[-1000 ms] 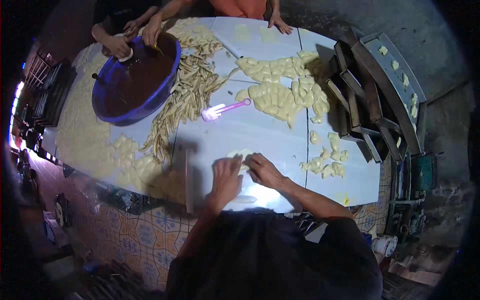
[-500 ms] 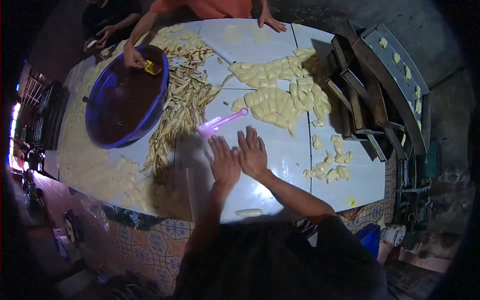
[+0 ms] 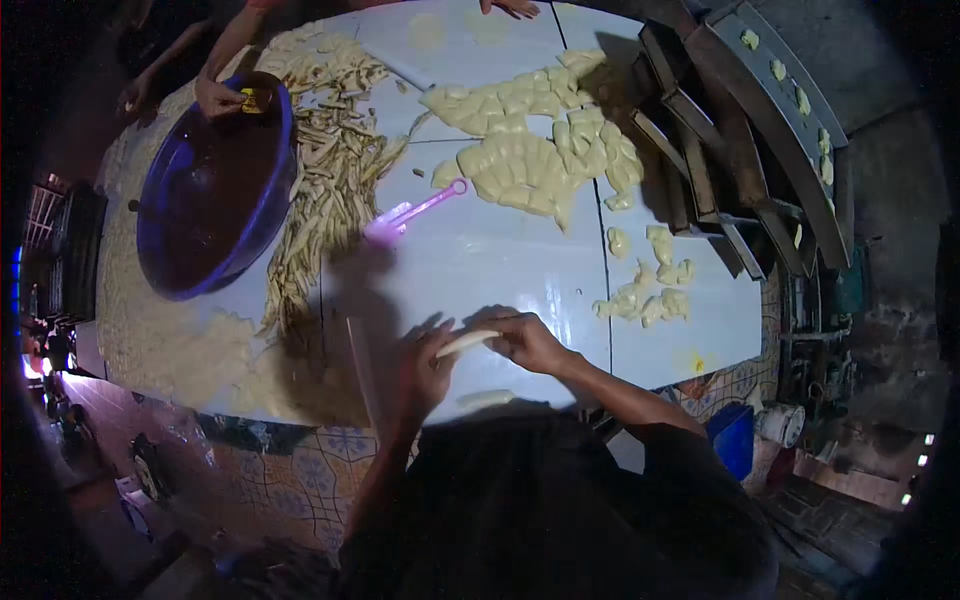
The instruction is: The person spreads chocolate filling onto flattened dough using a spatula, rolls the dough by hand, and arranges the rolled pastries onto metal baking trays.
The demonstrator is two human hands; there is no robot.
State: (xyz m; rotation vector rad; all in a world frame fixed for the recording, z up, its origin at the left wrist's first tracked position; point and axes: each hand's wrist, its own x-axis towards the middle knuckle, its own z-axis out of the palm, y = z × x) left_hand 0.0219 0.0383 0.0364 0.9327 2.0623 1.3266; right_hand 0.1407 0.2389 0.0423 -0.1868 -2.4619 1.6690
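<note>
A pale strip of dough is stretched between my two hands above the near part of the white table. My left hand has its fingers closed on one end, and my right hand pinches the other. Just below them, near the table's front edge, lies a second pale dough roll. Beyond my hands rests a pink scraper-like tool with a ringed handle. Farther back, cut pieces of pale dough lie packed together, with smaller loose dough pieces to the right.
At left a large blue basin holds dark brown filling; a co-worker's hand is over it with a yellow tool. Brown-coated strips are heaped beside it. Stacked metal trays stand at the right edge. Another person's hand rests on the far edge.
My hands, flat on the table before, have drawn back toward me and now hold the dough strip raised. The view has shifted a little, and the co-worker's hand stays at the basin.
</note>
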